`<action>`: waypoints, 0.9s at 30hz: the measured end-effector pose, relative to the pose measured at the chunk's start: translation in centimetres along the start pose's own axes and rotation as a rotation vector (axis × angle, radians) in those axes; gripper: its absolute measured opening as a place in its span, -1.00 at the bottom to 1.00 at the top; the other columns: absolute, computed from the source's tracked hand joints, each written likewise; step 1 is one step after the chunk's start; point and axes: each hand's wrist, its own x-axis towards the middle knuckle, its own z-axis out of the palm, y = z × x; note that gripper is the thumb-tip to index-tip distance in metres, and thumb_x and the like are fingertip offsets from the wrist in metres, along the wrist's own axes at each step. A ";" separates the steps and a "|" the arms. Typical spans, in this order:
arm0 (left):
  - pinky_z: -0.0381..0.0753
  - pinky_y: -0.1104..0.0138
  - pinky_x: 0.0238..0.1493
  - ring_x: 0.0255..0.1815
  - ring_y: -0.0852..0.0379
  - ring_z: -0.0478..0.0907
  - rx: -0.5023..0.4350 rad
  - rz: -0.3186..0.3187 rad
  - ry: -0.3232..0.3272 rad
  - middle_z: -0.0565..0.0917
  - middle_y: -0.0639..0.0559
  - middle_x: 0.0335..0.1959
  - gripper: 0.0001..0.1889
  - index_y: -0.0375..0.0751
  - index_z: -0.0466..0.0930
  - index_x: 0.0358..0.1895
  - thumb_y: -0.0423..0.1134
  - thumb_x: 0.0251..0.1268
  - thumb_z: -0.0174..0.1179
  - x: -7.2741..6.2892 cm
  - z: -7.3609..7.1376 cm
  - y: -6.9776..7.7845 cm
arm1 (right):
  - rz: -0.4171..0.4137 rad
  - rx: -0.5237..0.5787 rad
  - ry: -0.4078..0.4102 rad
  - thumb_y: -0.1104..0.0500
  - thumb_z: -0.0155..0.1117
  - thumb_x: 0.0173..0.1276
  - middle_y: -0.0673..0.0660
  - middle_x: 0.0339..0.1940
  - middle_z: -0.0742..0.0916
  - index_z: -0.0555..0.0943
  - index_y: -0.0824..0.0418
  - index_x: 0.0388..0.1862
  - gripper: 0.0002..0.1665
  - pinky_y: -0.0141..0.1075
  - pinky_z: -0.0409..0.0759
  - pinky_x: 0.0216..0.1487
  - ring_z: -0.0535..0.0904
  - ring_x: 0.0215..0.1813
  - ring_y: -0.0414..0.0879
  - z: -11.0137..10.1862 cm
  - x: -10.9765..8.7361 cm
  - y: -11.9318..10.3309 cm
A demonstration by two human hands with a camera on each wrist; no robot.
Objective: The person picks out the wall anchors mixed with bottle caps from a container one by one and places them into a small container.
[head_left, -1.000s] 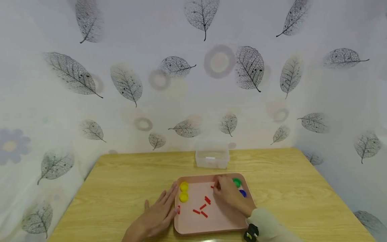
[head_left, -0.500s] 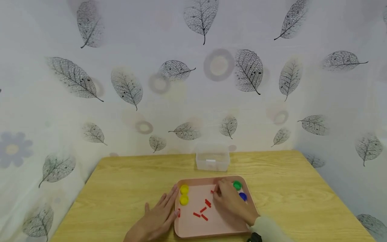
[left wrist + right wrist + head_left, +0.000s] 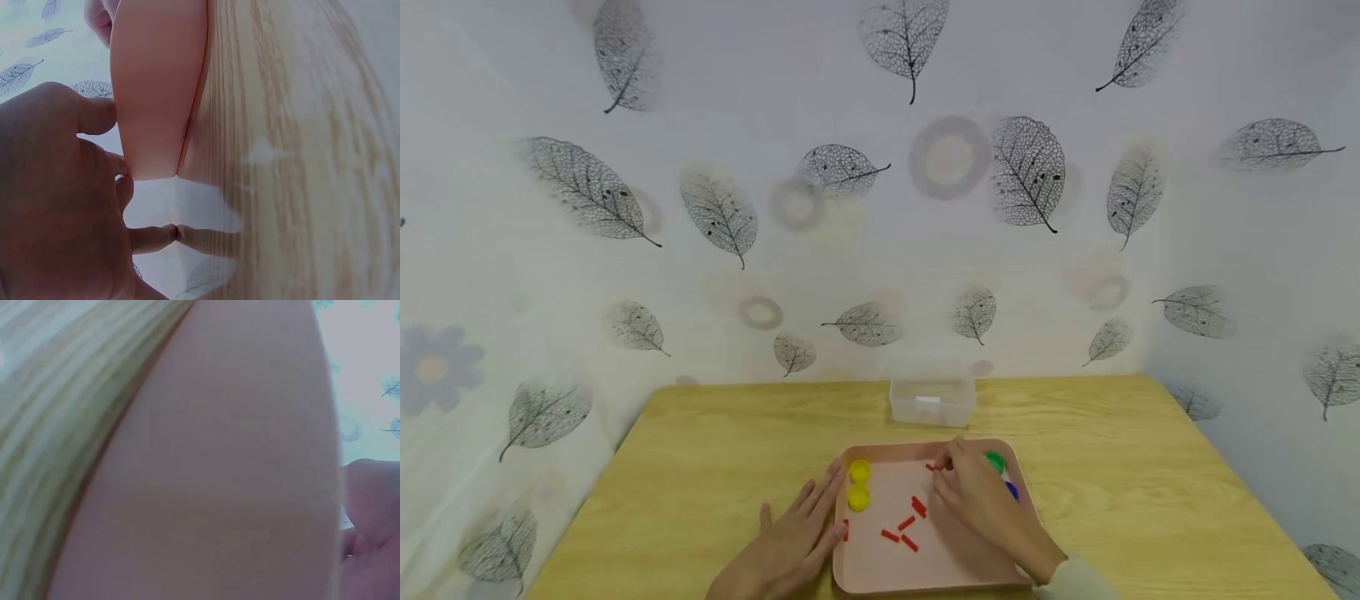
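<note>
In the head view my right hand [image 3: 981,500] bends over the upper right of a pink tray [image 3: 940,575], pinching a small red stick [image 3: 930,467] at its fingertips. Several more red sticks [image 3: 890,535] lie scattered across the tray's middle. My left hand [image 3: 793,537] rests along the tray's left side, fingers extended and thumb over the rim beside another red stick [image 3: 846,530]. Two yellow round pieces [image 3: 859,498] sit at the upper left inside. A green round piece [image 3: 996,462] and a blue one [image 3: 1012,490], partly hidden by my right hand, are at the right.
A clear plastic box [image 3: 932,402] stands behind the tray near the table's back edge. The wooden table [image 3: 722,442] meets a leaf-patterned cloth [image 3: 850,250] at the back and sides. In the right wrist view the tray wall [image 3: 219,425] covers most of the picture.
My right hand has shifted slightly with the red stick, toward the tray's far side in the last half second, and now covers more of the blue piece. The left hand stays put.
</note>
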 end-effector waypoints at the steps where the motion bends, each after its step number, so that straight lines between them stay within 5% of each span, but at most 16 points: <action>1: -0.16 -0.70 0.14 0.63 -0.18 0.06 0.002 0.001 0.002 -0.14 0.24 0.70 -0.27 0.12 -0.17 0.71 0.29 0.64 -0.30 0.0 0.0 0.0 | -0.003 -0.003 0.010 0.34 0.35 0.36 -0.05 -0.33 0.54 0.54 0.15 -0.30 -0.84 -0.40 0.57 -0.31 0.48 -0.34 -0.25 -0.2 0.0 -0.1; 10: -0.17 -0.72 0.11 0.62 -0.19 0.08 -0.010 0.000 0.008 -0.16 0.25 0.70 -0.28 0.15 -0.19 0.71 0.27 0.64 -0.29 -0.3 0.0 0.0 | -0.189 -0.154 0.182 0.36 0.50 0.16 -0.03 -0.36 0.61 0.60 0.14 -0.36 -0.77 -0.29 0.59 -0.28 0.57 -0.31 -0.18 -2.2 0.5 -0.5; 16: -0.17 -0.71 0.13 0.63 -0.15 0.08 -0.003 0.000 0.012 -0.14 0.26 0.70 -0.28 0.17 -0.18 0.71 0.28 0.64 -0.29 -0.3 0.0 0.0 | -0.178 -0.063 0.179 0.43 0.44 0.19 -0.03 -0.31 0.56 0.57 0.16 -0.31 -0.75 -0.28 0.59 -0.23 0.50 -0.23 -0.16 -3.5 1.2 -0.1; 27: -0.16 -0.69 0.15 0.63 -0.18 0.06 0.006 0.002 -0.006 -0.12 0.20 0.71 -0.27 0.11 -0.17 0.71 0.26 0.65 -0.30 0.1 0.1 0.0 | -0.289 -0.065 0.253 0.44 0.42 0.22 0.11 -0.34 0.61 0.57 0.23 -0.32 -0.79 -0.21 0.56 -0.29 0.50 -0.28 -0.09 -4.4 3.8 2.1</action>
